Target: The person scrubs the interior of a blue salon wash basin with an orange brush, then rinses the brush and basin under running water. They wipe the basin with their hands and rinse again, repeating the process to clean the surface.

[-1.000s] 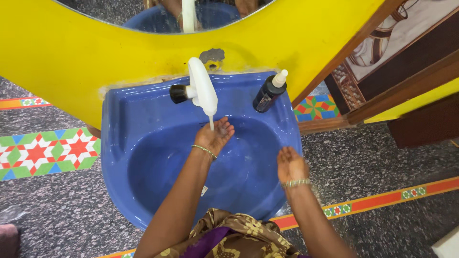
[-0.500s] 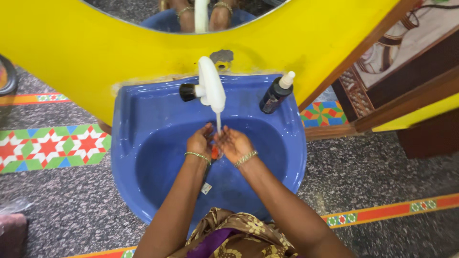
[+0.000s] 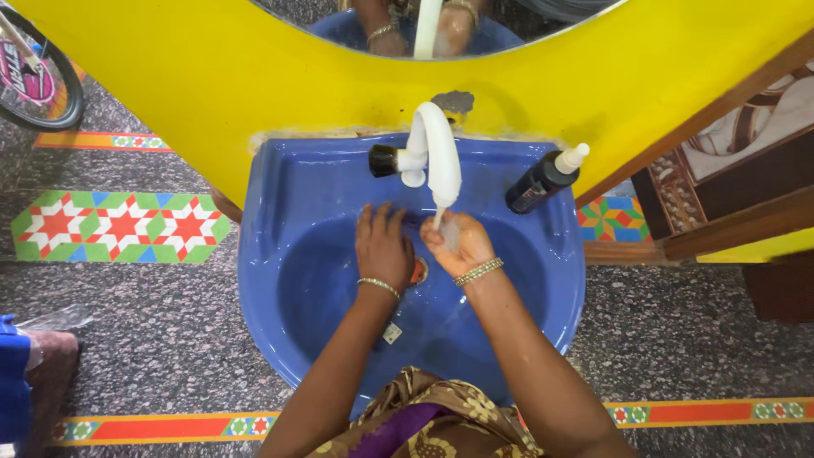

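Both hands have been shifted under the white tap (image 3: 434, 157): the right hand (image 3: 454, 242) is cupped, fingers loosely open, catching slippery running water; the left hand (image 3: 383, 246) is spread flat above the blue basin (image 3: 280, 254), nothing gripped.

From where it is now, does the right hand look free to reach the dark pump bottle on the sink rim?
Probably yes. The right hand is cupped under the white tap, and the dark pump bottle stands on the blue sink rim just to its right, with nothing between them.
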